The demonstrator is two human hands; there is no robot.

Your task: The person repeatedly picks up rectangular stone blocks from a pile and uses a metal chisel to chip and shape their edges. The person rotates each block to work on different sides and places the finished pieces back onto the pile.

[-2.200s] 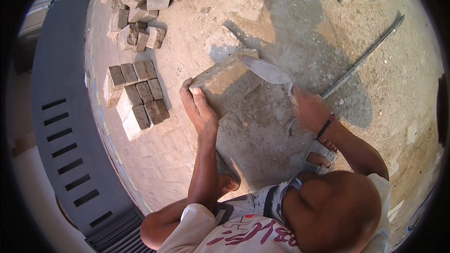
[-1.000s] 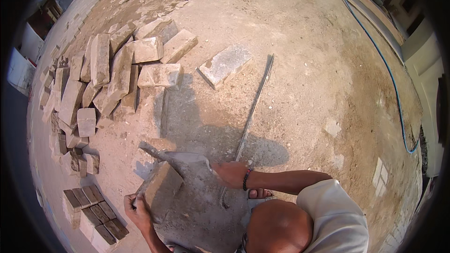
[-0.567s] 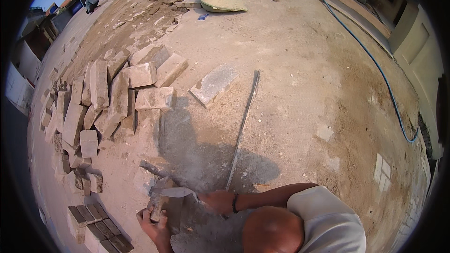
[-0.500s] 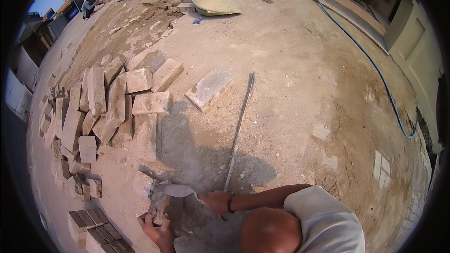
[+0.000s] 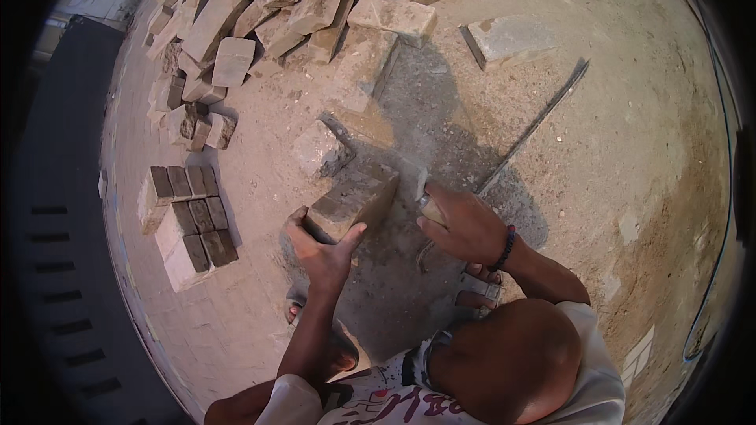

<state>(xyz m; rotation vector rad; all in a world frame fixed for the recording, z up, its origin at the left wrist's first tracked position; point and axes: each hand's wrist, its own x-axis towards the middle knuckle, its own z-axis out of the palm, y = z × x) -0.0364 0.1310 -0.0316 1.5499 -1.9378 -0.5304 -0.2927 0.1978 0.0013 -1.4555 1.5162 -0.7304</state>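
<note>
My left hand point(image 5: 321, 256) grips the near end of a grey-brown paving brick point(image 5: 354, 203), thumb on one side and fingers on the other. The brick is tilted above the dusty ground between my feet. Right of it, my right hand point(image 5: 468, 227), with a dark bead bracelet at the wrist, is closed around the pale handle of a flat-bladed tool point(image 5: 423, 182). The blade is seen nearly edge-on beyond the brick's right end, and its exact kind is unclear. A broken brick piece point(image 5: 319, 148) lies just past the held brick.
A loose pile of bricks point(image 5: 315, 0) spreads at the far left. Several bricks stand in a tight block point(image 5: 189, 220) on the left. A long thin bar point(image 5: 535, 126) and a flat slab point(image 5: 512, 38) lie ahead to the right. A blue hose point(image 5: 726, 165) runs along the right edge.
The view has tilted down and swung left. My right hand has drawn the tool's blade away from the top of the brick to its right. My left hand still holds the brick.
</note>
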